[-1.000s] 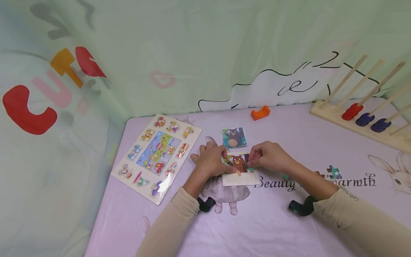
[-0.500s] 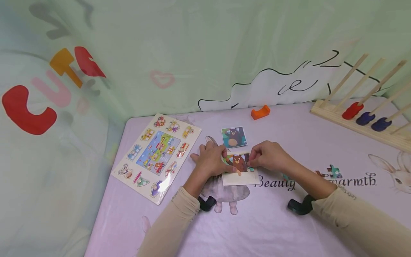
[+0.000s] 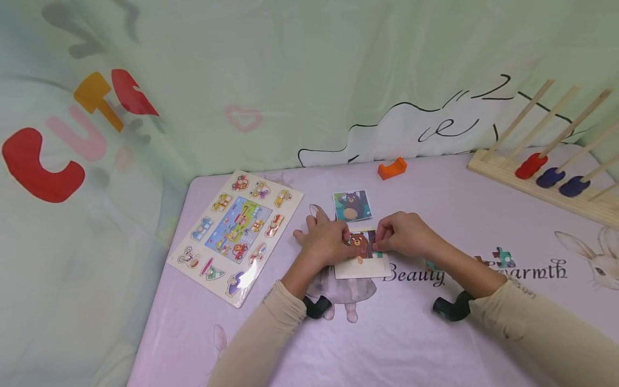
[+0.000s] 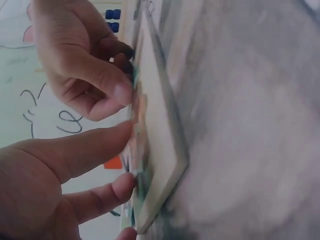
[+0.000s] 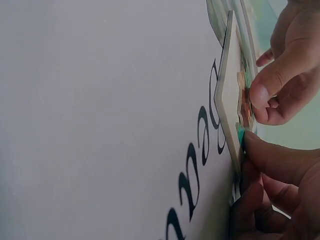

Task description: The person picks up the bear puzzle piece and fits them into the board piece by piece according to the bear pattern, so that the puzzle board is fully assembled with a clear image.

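A small pale jigsaw board (image 3: 362,270) lies on the table, its upper part covered by joined jigsaw pieces with a brown bear (image 3: 359,243). My left hand (image 3: 323,242) rests on the left side of the picture; in the left wrist view its thumb (image 4: 100,142) and forefinger reach fairly straight to the pieces. At the right edge, my right hand (image 3: 405,234) pinches a teal-edged jigsaw piece (image 5: 240,136) between thumb and curled fingers, largely hidden by them. Just behind the board lies a square bear picture card (image 3: 352,206).
Loose jigsaw pieces (image 3: 504,258) lie beyond my right forearm, which partly covers them. A knobbed vehicle puzzle board (image 3: 193,258) lies at the left. Along the back are an orange block (image 3: 392,170) and, at the right, a wooden peg rack (image 3: 537,185) with red and blue beads.
My left hand has shifted slightly to the right over the bear picture, covering more of its left side. My right hand stays nearly still at the right edge.
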Tool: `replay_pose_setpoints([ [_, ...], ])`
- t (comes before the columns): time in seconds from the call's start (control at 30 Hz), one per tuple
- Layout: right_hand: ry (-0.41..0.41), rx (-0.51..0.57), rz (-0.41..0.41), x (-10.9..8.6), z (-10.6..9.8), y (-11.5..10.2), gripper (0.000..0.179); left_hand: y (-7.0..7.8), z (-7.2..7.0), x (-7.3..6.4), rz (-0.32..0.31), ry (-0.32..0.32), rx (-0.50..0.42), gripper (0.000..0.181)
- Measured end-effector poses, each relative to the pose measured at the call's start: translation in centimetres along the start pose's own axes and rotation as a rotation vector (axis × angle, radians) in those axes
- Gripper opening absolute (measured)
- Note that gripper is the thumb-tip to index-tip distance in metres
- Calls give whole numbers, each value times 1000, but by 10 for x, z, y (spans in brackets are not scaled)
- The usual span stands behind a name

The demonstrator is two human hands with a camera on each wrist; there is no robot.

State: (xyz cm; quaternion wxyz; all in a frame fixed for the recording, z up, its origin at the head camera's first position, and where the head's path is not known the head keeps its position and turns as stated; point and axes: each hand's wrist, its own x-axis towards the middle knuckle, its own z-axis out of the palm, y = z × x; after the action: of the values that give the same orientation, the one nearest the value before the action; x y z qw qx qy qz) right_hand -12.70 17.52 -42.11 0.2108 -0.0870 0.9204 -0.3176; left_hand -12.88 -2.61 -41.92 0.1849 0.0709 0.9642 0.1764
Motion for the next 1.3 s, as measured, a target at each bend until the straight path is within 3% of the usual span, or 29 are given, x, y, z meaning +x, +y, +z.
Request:
replay_pose_setpoints([
  [0.23,-37,2,-43,1,-6,4,11,5,5,5,-20,26,48,41],
  [0.53,-91,60,-13,7,-9,13,11,7,5,7,-19,19,64,40],
  [0.8,-124,33,-7,8,-9,14,15,9,6,10,-19,17,67,40],
  [1.3,-111,-5,-14,10,-9,10,15,13,9,12,-37,22,124,51],
])
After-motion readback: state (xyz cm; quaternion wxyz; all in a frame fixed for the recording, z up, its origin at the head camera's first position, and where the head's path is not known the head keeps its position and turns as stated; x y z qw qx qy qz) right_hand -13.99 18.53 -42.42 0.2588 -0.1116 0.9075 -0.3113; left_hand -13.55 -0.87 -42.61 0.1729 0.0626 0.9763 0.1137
